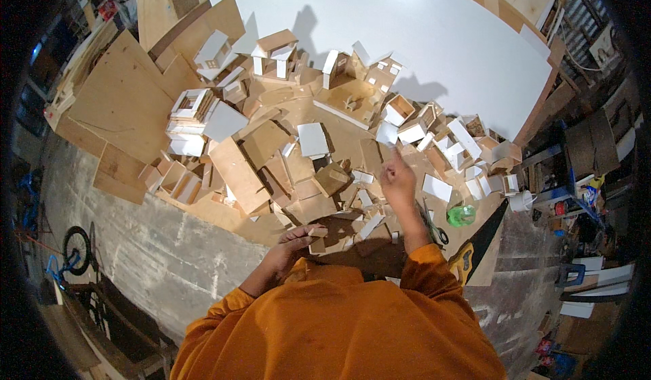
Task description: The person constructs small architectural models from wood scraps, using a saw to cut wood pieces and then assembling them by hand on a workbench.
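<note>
My left hand [296, 239] is closed on a small wooden block [317, 232] near the front edge of the work board, close to my body. Reaching farther forward, my right hand [399, 182] has its index finger stretched out and the other fingers partly curled. That fingertip is just short of or touching a small white panel [387, 134]; the contact is too small to tell. Near it stands an open-topped wooden box [399, 111]. Between my hands lie loose wood offcuts, among them a brown square piece [331, 178] and a white strip [371, 225].
Small model houses [277, 54] stand along the back of the cluttered board. To my right lie scissors [439, 232], a green plastic container [461, 215] and a handsaw with a yellow handle [462, 263]. A large white sheet [434, 27] spreads behind. Plywood panels [122, 88] lean at the left.
</note>
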`<state>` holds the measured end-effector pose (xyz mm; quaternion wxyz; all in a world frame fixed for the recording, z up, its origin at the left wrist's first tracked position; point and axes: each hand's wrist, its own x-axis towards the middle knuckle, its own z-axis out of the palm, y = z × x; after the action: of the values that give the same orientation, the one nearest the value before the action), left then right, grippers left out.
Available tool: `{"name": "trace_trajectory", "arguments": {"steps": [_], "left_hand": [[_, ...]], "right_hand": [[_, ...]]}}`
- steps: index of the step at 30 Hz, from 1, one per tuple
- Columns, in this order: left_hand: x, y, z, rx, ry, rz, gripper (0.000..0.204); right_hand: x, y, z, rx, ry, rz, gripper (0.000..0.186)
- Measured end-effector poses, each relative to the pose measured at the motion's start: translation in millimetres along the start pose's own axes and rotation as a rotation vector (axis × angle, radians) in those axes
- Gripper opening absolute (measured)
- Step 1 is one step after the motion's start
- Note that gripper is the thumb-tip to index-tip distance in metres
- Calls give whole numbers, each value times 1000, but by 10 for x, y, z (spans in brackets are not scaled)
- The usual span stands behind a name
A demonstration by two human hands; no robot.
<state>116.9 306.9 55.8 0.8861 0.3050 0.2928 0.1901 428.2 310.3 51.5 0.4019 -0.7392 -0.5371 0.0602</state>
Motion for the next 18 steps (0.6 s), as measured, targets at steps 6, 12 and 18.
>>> {"name": "trace_trajectory", "arguments": {"steps": [6,12,18], "left_hand": [[-50,43,-39,-4,-40,14,35],[-94,49,-53,-19,-28,38,35],[-127,37,-39,-47,-19,5,35]], "right_hand": [[-135,-120,193,-394,-119,-141,72],[-166,-159,3,-241,-270,138,68],[-63,-364,149,-70,-254,-189,74]]}}
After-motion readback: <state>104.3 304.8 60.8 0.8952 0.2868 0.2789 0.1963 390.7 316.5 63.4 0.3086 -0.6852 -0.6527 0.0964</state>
